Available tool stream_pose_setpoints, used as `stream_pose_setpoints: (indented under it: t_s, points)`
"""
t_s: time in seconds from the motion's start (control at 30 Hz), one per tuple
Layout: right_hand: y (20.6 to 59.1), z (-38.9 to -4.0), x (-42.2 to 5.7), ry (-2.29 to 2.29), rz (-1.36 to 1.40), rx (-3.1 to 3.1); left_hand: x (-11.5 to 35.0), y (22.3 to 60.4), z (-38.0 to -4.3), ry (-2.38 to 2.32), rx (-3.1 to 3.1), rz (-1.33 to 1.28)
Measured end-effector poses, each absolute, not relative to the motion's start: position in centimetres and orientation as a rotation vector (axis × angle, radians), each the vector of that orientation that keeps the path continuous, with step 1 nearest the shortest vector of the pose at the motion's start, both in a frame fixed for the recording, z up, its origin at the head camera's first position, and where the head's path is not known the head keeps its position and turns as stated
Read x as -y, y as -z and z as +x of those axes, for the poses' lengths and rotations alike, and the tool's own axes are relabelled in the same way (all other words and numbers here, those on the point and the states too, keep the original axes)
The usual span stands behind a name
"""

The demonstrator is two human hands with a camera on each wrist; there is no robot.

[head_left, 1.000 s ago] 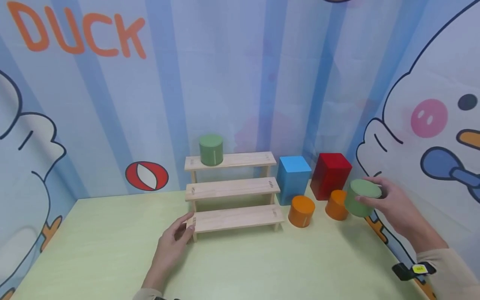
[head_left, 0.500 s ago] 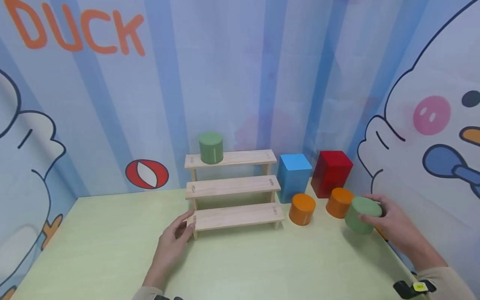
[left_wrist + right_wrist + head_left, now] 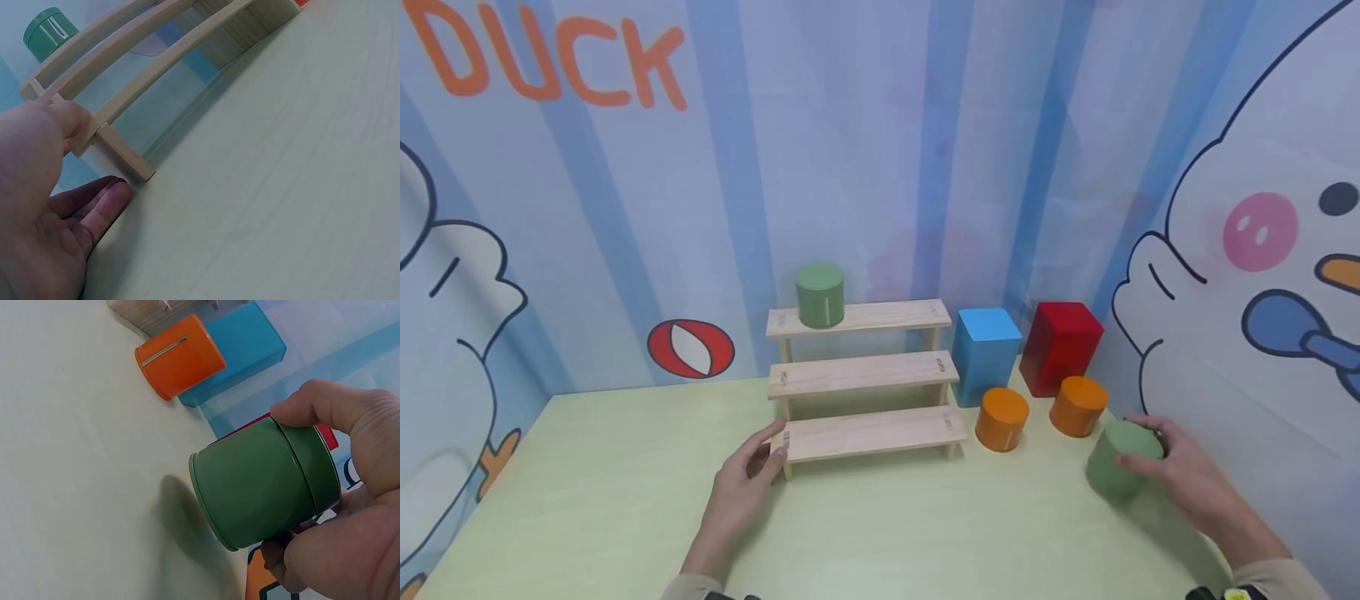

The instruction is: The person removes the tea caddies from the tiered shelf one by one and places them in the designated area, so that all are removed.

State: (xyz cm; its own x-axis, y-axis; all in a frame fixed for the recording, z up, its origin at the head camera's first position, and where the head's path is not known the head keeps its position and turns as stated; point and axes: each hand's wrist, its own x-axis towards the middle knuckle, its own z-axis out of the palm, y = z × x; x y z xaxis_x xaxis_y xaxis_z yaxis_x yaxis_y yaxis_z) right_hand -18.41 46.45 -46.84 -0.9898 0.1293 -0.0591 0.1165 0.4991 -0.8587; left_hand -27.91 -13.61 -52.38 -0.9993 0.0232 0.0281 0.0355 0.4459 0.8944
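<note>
My right hand [image 3: 1187, 479] grips a round green tin [image 3: 1120, 458] by its lid end, thumb on one side and fingers on the other. In the right wrist view the green tin [image 3: 250, 484] is tilted just over the table, its shadow beside it. My left hand [image 3: 741, 487] holds the left end of the lowest plank of a three-step wooden stand [image 3: 865, 435]; in the left wrist view its lower fingers [image 3: 103, 209] lie near the front leg. Another green tin [image 3: 820, 296] stands upright on the left of the top step.
Right of the stand are a blue box [image 3: 987, 354] and a red box [image 3: 1062, 348]. Two orange tins [image 3: 1002, 419] stand in front of them. A printed curtain [image 3: 857, 167] encloses the back and sides of the pale table [image 3: 880, 533].
My right hand has brought the green tin down and toward me, away from the right orange tin, and tilted it. The left hand stays at the stand.
</note>
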Motion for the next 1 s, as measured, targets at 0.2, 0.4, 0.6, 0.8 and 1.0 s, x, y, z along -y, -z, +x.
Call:
stream_pose_setpoints:
  t_s: [0.2, 0.4, 0.6, 0.8, 1.0]
  points:
    - [47.3, -18.5, -46.5, -1.552, -0.26, 2.734, 13.7, 52.5, -27.9, 1.67, 2.65, -0.058]
    - [47.7, -18.6, -46.6, -1.536, -0.301, 2.76, 13.7, 53.0, -27.9, 1.634, 2.604, -0.103]
    - [48.0, -18.6, -46.6, -1.553, -0.31, 2.763, 13.8, 52.7, -27.8, 1.655, 2.607, -0.102]
    - [48.1, -18.7, -46.7, -1.578, -0.316, 2.754, 13.7, 52.5, -28.0, 1.648, 2.64, -0.073]
    - [48.1, -18.7, -46.5, -1.578, -0.33, 2.788, 13.8, 52.8, -28.2, 1.642, 2.64, -0.072]
